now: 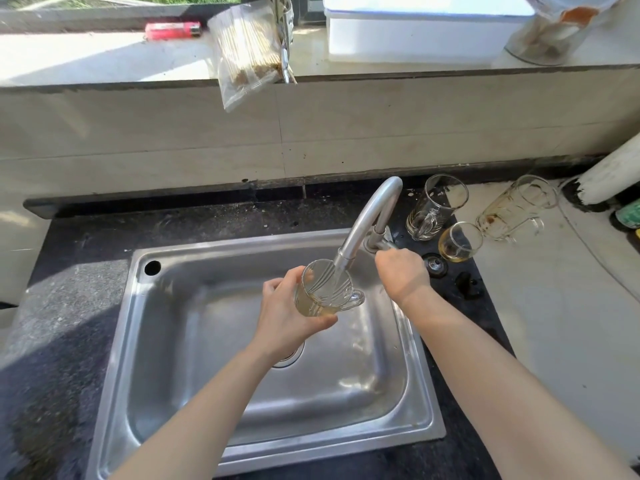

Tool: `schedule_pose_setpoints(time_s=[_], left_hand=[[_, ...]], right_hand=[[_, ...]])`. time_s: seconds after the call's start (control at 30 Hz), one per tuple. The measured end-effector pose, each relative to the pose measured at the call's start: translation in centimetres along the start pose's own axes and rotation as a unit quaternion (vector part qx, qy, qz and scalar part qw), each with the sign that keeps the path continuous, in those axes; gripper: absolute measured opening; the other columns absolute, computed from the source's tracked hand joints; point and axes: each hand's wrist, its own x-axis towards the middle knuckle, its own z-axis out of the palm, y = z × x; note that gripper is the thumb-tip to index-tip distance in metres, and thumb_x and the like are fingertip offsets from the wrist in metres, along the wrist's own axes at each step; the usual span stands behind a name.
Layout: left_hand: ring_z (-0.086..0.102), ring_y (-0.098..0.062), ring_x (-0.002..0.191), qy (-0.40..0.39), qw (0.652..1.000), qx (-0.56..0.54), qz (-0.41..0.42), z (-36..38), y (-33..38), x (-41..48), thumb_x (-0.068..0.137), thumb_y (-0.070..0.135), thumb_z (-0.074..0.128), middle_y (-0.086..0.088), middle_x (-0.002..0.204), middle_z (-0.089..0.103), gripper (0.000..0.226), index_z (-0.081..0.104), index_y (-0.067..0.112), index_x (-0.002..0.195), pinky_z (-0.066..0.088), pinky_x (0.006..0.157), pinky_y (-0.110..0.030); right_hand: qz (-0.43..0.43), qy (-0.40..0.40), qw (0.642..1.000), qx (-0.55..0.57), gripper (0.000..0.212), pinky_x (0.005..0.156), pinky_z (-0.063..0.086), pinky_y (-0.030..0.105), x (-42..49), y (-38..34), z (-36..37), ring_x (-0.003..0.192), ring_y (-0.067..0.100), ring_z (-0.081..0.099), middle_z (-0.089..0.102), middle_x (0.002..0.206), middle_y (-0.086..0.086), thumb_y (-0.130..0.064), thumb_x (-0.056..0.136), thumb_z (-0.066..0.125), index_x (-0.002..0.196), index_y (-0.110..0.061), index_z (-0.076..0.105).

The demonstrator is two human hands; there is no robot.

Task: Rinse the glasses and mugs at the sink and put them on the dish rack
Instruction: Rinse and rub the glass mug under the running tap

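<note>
One view only, from the head. Four glass pieces show. One mug (322, 289) is over the sink (207, 249), just under the mouth of the tap (370, 216). The left hand (287, 313) holds it, fingers and thumb wrapped round its body. The mug is tilted, its long axis running up and right into the spout, handle pointing right; yellowish water lies in its low side, and water seems to be running in. The right hand (403, 271) is closed round the lever (386, 244) at the tap's base, just right of the mug.

A second mug (433, 209), a third mug (516, 211) and a glass (459, 242) stand on the counter (554, 306) right of the tap, all stained and nearer the right hand; no rack is in view.

The rinse looks barely begun. The coming move probably turns on that tilt, swinging the mouth down to empty the mug into the basin.
</note>
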Motion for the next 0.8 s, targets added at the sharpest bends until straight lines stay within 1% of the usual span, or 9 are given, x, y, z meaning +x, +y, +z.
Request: schedule_pose_setpoints(time_s=[0.13, 0.27, 0.37, 0.43, 0.5, 0.53, 0.6, 0.67, 0.8], left_hand=[[0.032, -0.007, 0.115, -0.003, 1.0, -0.004, -0.003, 0.1, -0.2, -0.2, 0.059, 0.024, 0.087, 0.031, 0.103, 0.038, 0.076, 0.048, 0.032, 0.124, 0.028, 0.088, -0.013], [0.032, -0.007, 0.115, -0.008, 1.0, -0.003, -0.006, 0.2, -0.3, -0.5, 0.06, 0.025, 0.088, 0.032, 0.103, 0.037, 0.076, 0.048, 0.032, 0.124, 0.028, 0.09, -0.014], [0.032, -0.006, 0.115, -0.009, 1.0, -0.001, -0.008, 0.1, -0.8, -0.7, 0.059, 0.027, 0.088, 0.029, 0.107, 0.044, 0.076, 0.049, 0.033, 0.123, 0.028, 0.084, -0.005], [0.032, -0.006, 0.114, -0.004, 1.0, -0.001, -0.012, -0.1, -1.4, -0.8, 0.058, 0.027, 0.088, 0.023, 0.112, 0.051, 0.076, 0.049, 0.033, 0.123, 0.026, 0.082, 0.003], [0.032, -0.005, 0.113, 0.002, 1.0, -0.006, -0.019, -0.3, -1.8, -1.0, 0.058, 0.026, 0.087, 0.02, 0.116, 0.053, 0.074, 0.05, 0.034, 0.121, 0.024, 0.081, 0.007], [0.032, -0.005, 0.113, 0.001, 1.0, -0.007, -0.02, -0.4, -1.9, -1.0, 0.059, 0.025, 0.087, 0.019, 0.116, 0.053, 0.074, 0.049, 0.033, 0.121, 0.024, 0.081, 0.006], [0.031, -0.005, 0.114, -0.01, 1.0, -0.007, -0.017, -0.3, -1.9, -0.9, 0.059, 0.025, 0.087, 0.018, 0.117, 0.054, 0.075, 0.049, 0.033, 0.122, 0.025, 0.081, 0.006], [0.032, -0.006, 0.115, -0.028, 0.999, -0.01, -0.013, 0.0, -1.8, -0.7, 0.059, 0.026, 0.087, 0.017, 0.118, 0.054, 0.076, 0.048, 0.033, 0.123, 0.025, 0.082, 0.005], [0.032, -0.005, 0.116, -0.066, 0.998, -0.007, -0.02, 0.4, -2.6, -1.2, 0.059, 0.029, 0.087, 0.023, 0.118, 0.054, 0.073, 0.049, 0.035, 0.121, 0.026, 0.084, 0.003]], right_hand=[[0.036, -0.003, 0.998, 0.047, 0.028, 0.082, 0.049, 0.038, -0.2, 0.6, 0.1, 0.106, 0.032, 0.062, 0.065, 0.113, 0.012, 0.003, 0.093, 0.042, 0.113, -0.006, 0.06], [0.061, 0.049, 0.992, 0.102, 0.026, 0.084, 0.046, 0.038, -0.3, 0.7, 0.1, 0.106, 0.028, 0.057, 0.06, 0.113, 0.009, -0.017, 0.097, 0.042, 0.112, -0.008, 0.061], [0.075, 0.085, 0.95, 0.29, 0.022, 0.081, 0.044, 0.032, -1.6, 0.3, -0.4, 0.097, 0.021, 0.054, 0.057, 0.104, 0.004, -0.017, 0.09, 0.049, 0.103, -0.01, 0.065], [0.036, -0.01, 0.893, 0.448, 0.022, 0.079, 0.044, 0.025, -3.1, 0.0, -0.9, 0.087, 0.014, 0.056, 0.06, 0.096, -0.002, -0.009, 0.084, 0.057, 0.102, -0.014, 0.07], [-0.02, -0.13, 0.853, 0.505, 0.031, 0.076, 0.045, 0.021, -4.6, -0.7, -0.7, 0.078, 0.009, 0.057, 0.061, 0.092, -0.007, -0.006, 0.08, 0.064, 0.108, -0.017, 0.07], [-0.031, -0.155, 0.843, 0.515, 0.032, 0.073, 0.045, 0.022, -5.0, -1.1, -0.4, 0.073, 0.008, 0.056, 0.06, 0.087, -0.011, -0.008, 0.08, 0.067, 0.109, -0.019, 0.069], [-0.028, -0.137, 0.839, 0.526, 0.019, 0.067, 0.044, 0.021, -5.4, -1.8, 0.1, 0.064, 0.006, 0.052, 0.057, 0.075, -0.015, -0.015, 0.082, 0.072, 0.1, -0.022, 0.069], [-0.023, -0.102, 0.851, 0.514, 0.006, 0.062, 0.041, 0.019, -5.5, -1.9, 0.2, 0.061, 0.005, 0.049, 0.055, 0.067, -0.013, -0.019, 0.084, 0.072, 0.086, -0.02, 0.067], [-0.036, -0.115, 0.861, 0.494, 0.01, 0.061, 0.039, 0.022, -6.3, -1.6, 0.5, 0.062, 0.009, 0.049, 0.057, 0.066, -0.005, -0.019, 0.082, 0.073, 0.076, -0.014, 0.067]])
